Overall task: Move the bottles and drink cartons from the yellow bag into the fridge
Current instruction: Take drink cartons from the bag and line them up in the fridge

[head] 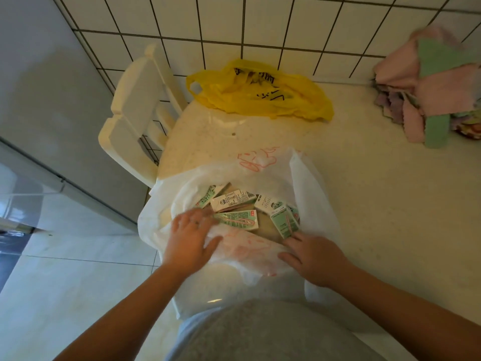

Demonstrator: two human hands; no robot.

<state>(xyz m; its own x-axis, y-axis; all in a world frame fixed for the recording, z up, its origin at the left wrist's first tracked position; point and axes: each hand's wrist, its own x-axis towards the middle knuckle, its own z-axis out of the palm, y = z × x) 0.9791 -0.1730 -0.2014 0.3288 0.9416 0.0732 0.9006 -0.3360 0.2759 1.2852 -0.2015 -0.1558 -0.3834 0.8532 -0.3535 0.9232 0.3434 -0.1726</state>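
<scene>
1. Overhead, a cream speckled table (364,191) is seen, its far edge set against a wall of white tiles (260,19) with dark grout.
2. At the far side of the table a yellow bag (260,92) lies crumpled and flat, black print showing on it.
3. Nearer, a white plastic bag (234,175) with red line drawings is spread open; several green-and-white drink cartons (235,220) lie loose inside it — some flat, some tilted.
4. The left hand (191,239) is laid palm down on the near left rim of the white bag, fingers spread and blurred, touching a carton's end; nothing is gripped.
5. The right hand (316,259) is pressed flat on the near right rim, open, fingertips just beside a carton.
6. A white chair (135,105) stands at the table's left far corner.
7. Left of it a grey appliance front (39,87) is seen — pale glossy floor tiles (65,277) lie below.
8. A heap of pink and green cloths (437,89) rests at the far right of the table.
</scene>
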